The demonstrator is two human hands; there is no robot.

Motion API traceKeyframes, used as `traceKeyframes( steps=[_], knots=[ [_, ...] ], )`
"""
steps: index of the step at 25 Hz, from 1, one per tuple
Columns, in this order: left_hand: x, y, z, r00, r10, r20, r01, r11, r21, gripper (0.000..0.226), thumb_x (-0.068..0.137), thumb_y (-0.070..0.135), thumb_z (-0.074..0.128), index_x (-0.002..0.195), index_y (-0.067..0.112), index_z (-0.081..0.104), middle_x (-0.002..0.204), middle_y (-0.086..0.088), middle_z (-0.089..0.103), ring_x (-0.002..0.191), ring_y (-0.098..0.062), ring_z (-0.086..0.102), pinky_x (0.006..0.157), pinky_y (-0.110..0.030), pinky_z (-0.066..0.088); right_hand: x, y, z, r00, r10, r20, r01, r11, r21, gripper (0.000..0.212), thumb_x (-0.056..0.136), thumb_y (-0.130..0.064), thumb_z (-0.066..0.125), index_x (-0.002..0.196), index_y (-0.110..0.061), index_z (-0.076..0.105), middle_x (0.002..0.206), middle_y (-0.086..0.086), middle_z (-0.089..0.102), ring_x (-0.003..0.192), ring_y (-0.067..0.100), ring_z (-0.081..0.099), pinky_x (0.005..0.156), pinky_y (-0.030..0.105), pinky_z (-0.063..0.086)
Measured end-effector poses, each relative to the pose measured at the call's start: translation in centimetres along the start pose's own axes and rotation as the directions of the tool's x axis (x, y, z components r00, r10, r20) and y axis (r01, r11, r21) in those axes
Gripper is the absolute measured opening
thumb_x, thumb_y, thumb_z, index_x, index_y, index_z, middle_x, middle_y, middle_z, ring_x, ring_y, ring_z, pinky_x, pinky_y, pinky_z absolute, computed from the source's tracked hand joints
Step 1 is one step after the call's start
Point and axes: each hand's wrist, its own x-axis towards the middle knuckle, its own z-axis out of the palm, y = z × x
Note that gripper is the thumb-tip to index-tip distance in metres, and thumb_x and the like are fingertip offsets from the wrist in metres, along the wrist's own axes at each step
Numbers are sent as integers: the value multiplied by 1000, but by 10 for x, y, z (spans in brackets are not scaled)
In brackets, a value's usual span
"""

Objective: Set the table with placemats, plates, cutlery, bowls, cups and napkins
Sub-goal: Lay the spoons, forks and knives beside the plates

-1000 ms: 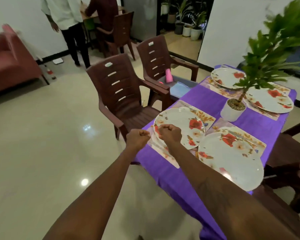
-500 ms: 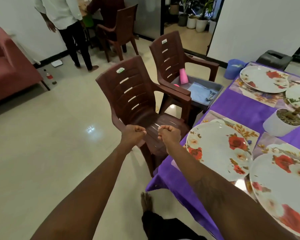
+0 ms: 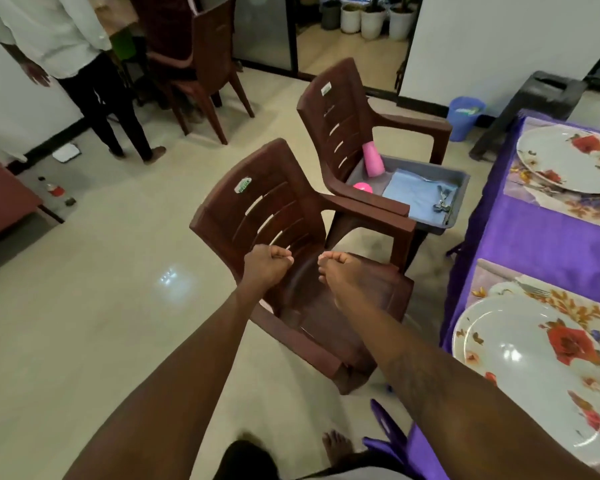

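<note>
2 plates on purple table (image 3: 541, 237): near plate (image 3: 534, 368), far plate (image 3: 568, 157). 1 grey tub (image 3: 462, 202) on far chair (image 3: 329, 116): pink cup (image 3: 373, 164), blue napkins (image 3: 409, 192), cutlery (image 3: 442, 202). Left hand (image 3: 265, 268), right hand (image 3: 340, 273): both fisted, empty, over near chair (image 3: 243, 216).

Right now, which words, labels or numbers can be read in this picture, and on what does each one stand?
Near-chair sticker: too blurred to read.
Far-chair sticker: too small to read.
Blue bin label: blurred, unreadable.
</note>
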Motion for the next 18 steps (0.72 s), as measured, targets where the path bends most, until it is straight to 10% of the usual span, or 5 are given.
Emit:
traceKeyframes(
  steps=[18],
  knots=[
    [398, 64, -166, 804, 426, 415, -476, 879, 18, 13, 84, 19, 76, 95, 23, 82, 88, 8, 78, 85, -10, 74, 87, -36, 63, 175, -119, 298, 830, 75, -553, 123, 942, 312, 7, 89, -12, 73, 85, -17, 77, 78, 1, 77, 61, 7, 66, 57, 24, 58]
  ],
)
